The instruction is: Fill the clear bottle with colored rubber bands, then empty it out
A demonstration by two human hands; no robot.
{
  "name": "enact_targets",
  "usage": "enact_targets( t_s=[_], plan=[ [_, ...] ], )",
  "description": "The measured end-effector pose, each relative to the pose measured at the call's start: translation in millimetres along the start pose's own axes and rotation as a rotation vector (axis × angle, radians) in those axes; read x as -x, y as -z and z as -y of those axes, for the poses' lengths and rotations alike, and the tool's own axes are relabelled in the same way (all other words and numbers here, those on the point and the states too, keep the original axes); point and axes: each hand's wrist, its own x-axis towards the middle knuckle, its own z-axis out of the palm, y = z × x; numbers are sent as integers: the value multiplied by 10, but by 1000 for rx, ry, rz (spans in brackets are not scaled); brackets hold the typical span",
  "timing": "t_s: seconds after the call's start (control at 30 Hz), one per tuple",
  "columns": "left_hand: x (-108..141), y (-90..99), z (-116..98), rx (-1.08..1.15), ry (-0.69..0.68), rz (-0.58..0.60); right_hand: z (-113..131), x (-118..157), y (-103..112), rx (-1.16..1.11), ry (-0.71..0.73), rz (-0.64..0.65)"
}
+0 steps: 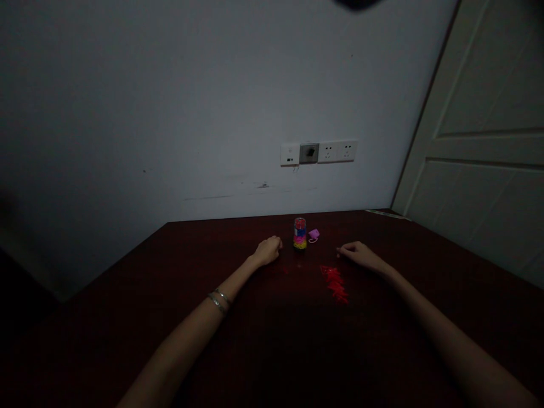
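Note:
A small clear jar [300, 235] stands upright and open-topped on the dark red table [204, 238], with yellow, pink, blue and red pieces layered inside. Just right of it lies a small purple item [314, 233] with a loop. Several red translucent pieces [335, 284] lie in a cluster nearer to me. My left hand [269, 250] rests left of the jar, its fingers curled in; whatever they may hold is hidden. My right hand [357, 253] rests on the table above and right of the red pieces, fingers pressed together; anything between them is too small to name.
Behind the table is a pale wall with a row of sockets [338, 151] and a grey switch plate [309, 153]. A panelled white door [484, 136] stands at the right. A patterned strip [386, 214] lies along the table's back right edge.

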Motion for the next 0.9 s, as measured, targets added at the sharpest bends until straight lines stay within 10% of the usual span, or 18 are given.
enact_targets(
  t_s=[0.27, 0.9],
  plan=[
    [285, 181, -79, 158, -190, 151, 397, 129, 121, -105, 47, 379],
    [603, 288, -294, -231, -606, 84, 531, 139, -29, -53, 71, 406]
  ],
)
